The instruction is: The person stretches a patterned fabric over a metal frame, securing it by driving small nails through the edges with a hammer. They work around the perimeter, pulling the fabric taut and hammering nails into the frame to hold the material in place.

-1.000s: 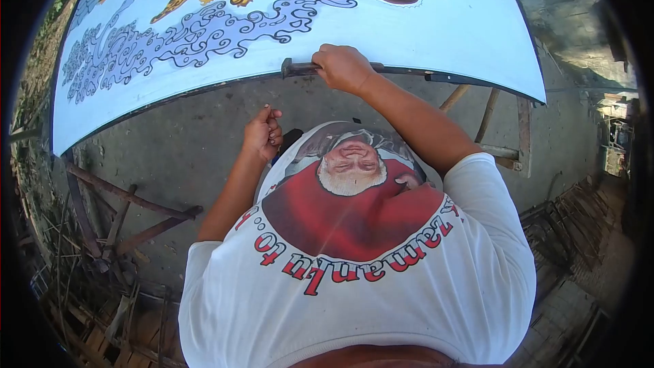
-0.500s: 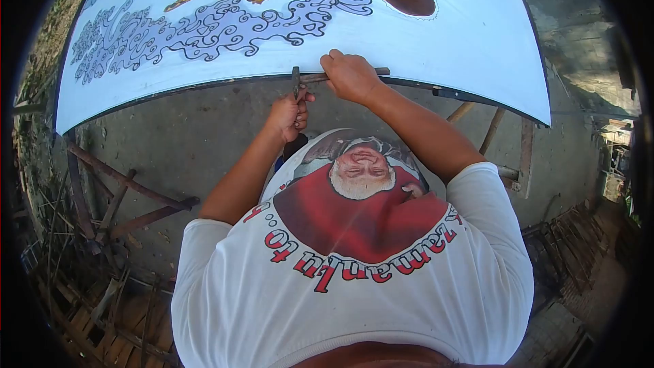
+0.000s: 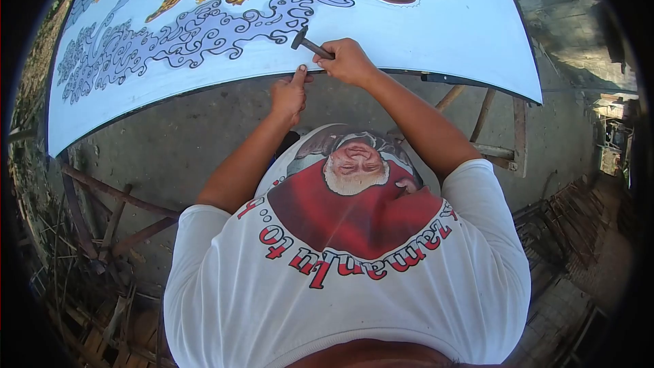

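A right hand (image 3: 349,63) is holding a small dark-headed hammer (image 3: 310,45) over a white painted panel (image 3: 436,41).
The fingers are wrapping its short dark handle, its head tilting above the near edge beside lavender, black-outlined swirls (image 3: 184,37); the left hand (image 3: 289,95) is resting at that edge, thumb extended, though I can't tell whether its fingers are pinching anything.

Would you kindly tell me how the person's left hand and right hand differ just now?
The right hand grips a hammer; the left hand shows no tool, though a small item might be hidden. The right hand appears mostly over the white board; the left hand is mostly on the near side of its edge. Both are bare.
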The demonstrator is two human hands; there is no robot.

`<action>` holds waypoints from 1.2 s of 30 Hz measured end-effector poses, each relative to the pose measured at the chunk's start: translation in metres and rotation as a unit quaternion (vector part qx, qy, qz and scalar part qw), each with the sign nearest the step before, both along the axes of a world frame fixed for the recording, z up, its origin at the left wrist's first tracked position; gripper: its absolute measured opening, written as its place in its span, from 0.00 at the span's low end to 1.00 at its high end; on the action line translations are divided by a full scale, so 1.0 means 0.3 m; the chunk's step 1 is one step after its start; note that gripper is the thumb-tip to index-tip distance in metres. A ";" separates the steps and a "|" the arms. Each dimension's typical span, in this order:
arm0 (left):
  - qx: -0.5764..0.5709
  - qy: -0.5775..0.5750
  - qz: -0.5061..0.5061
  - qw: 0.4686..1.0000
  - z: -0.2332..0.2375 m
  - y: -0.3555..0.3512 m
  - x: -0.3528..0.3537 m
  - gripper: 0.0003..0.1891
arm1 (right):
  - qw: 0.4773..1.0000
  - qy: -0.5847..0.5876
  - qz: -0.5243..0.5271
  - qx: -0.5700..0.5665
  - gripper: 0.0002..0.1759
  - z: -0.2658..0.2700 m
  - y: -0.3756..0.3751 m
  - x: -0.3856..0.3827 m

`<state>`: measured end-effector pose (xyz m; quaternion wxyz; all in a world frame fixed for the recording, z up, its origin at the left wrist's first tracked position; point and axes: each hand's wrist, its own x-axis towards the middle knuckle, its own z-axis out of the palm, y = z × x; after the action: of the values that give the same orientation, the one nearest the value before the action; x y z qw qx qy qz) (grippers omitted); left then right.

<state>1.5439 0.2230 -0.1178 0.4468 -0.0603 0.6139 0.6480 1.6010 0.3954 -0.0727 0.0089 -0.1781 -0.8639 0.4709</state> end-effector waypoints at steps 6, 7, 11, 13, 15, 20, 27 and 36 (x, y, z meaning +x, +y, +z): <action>0.014 0.001 -0.007 1.000 -0.020 -0.016 -0.001 0.26 | 0.997 -0.026 0.063 0.044 0.08 0.004 -0.015 -0.026; 0.024 -0.007 -0.006 1.000 -0.021 -0.018 -0.004 0.26 | 0.990 -0.016 0.095 0.107 0.10 0.006 -0.013 -0.036; 0.059 -0.063 0.000 0.996 -0.052 -0.026 -0.024 0.23 | 0.985 -0.077 0.096 0.120 0.11 0.026 -0.017 -0.070; 0.105 -0.162 0.030 0.981 -0.068 -0.023 -0.036 0.17 | 0.982 -0.111 0.096 0.120 0.11 0.025 -0.023 -0.083; 0.120 -0.190 0.035 0.974 -0.097 -0.015 -0.049 0.14 | 0.977 -0.107 0.098 0.157 0.10 0.036 -0.039 -0.088; 0.149 -0.210 0.031 0.966 -0.053 0.004 -0.047 0.13 | 0.969 -0.119 0.083 0.201 0.10 0.025 -0.047 -0.102; 0.138 -0.184 0.057 0.971 -0.064 0.015 -0.034 0.18 | 0.974 -0.094 0.056 0.197 0.09 0.012 -0.054 -0.099; 0.119 -0.179 0.064 0.975 -0.080 0.008 -0.045 0.18 | 0.983 -0.169 0.005 0.065 0.05 0.043 -0.076 -0.137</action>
<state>1.5305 0.2254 -0.1419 0.5106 -0.1614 0.4377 0.7223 1.5599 0.3725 -0.0598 -0.1281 -0.2496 -0.8827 0.3769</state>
